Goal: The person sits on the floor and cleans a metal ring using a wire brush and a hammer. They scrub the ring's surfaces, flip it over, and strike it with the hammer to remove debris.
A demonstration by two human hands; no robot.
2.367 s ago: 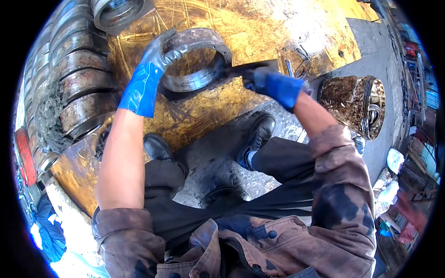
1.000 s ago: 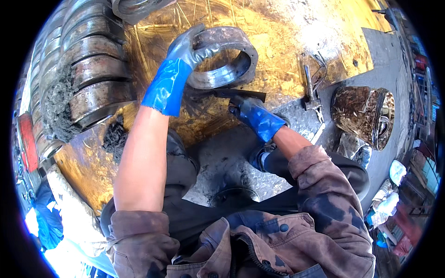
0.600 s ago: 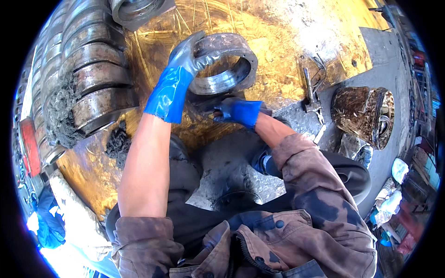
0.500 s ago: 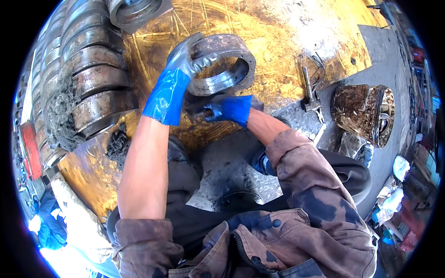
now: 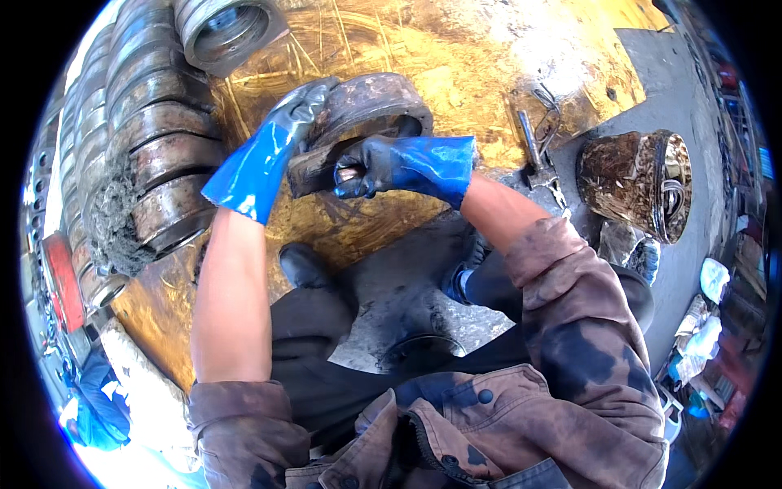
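Note:
A thick, worn metal ring (image 5: pixel 375 95) stands tilted on the yellow, oil-stained sheet in front of me. My left hand (image 5: pixel 297 114), in a blue glove with a greyish smeared palm, grips the ring's upper left rim with bent fingers. Across the ring's near side lies my right hand (image 5: pixel 379 167), in a matching glove dark with grime. Its fingers are curled into a fist; a small pale end shows between them, but what it belongs to I cannot make out. The right glove hides part of the ring's opening and near wall.
Rows of similar metal rings (image 5: pixel 167 155) lie at the left, with grey tangled fibre (image 5: pixel 114 220) against them. Another ring part (image 5: pixel 224 37) sits at the far left. To the right are a hammer-like tool (image 5: pixel 533 151) and a grimy bucket (image 5: pixel 623 179) on its side.
The ring has tipped and shifted left toward me, with my left hand still on it. My right hand has risen from below the ring to in front of its near side.

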